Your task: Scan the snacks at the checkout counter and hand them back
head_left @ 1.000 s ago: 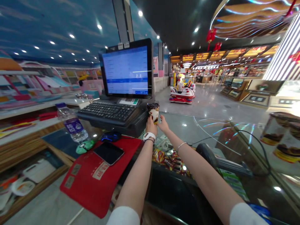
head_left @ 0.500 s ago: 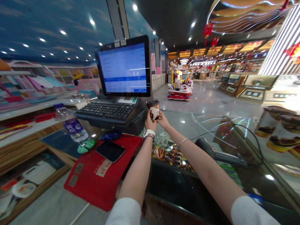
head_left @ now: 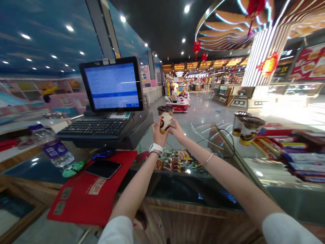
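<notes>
A brown-and-white snack cup with a dark lid is held upright between my hands, above the glass counter. My left hand closes round its lower left side, a white band on the wrist. From the right, the thumb and fingers of my right hand press on the cup's lower side. Just left of the cup stands a black cash register screen with its keyboard. Small colourful packets show beneath my forearms.
On the left lie a red mat, a phone, a mouse and a tilted water bottle. Two similar cups stand at the right, beside rows of snack bars. A toy ride car is beyond the counter.
The view has swung right, bringing the snack bars and both cups further into the picture. Both hands keep hold of the snack cup, which now appears slightly larger. The scanner no longer shows clearly.
</notes>
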Demonstrator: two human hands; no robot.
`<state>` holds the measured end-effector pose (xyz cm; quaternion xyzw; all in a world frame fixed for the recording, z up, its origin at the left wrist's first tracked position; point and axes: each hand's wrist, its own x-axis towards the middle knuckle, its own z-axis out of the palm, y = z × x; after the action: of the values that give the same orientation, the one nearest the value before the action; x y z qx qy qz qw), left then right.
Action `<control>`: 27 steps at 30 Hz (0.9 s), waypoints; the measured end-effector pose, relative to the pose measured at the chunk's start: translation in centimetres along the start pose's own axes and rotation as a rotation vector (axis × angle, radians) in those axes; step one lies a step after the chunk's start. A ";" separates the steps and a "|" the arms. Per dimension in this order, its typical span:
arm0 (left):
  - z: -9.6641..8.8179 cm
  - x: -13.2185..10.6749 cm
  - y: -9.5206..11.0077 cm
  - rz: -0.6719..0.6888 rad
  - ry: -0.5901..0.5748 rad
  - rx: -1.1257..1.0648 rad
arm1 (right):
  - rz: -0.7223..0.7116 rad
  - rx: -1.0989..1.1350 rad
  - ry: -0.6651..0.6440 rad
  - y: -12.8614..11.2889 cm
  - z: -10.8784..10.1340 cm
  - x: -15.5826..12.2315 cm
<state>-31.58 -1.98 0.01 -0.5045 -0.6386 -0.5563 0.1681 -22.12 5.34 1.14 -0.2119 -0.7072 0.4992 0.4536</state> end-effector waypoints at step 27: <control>5.6 -3.3 11.2 0.332 -0.371 -0.188 | 0.060 0.710 0.239 -1.4 -19.1 -10.9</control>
<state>-18.88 -0.01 1.73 -0.7091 -0.5127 -0.4758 0.0893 -0.19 6.41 -0.56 -0.1187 -0.4257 0.6982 0.5633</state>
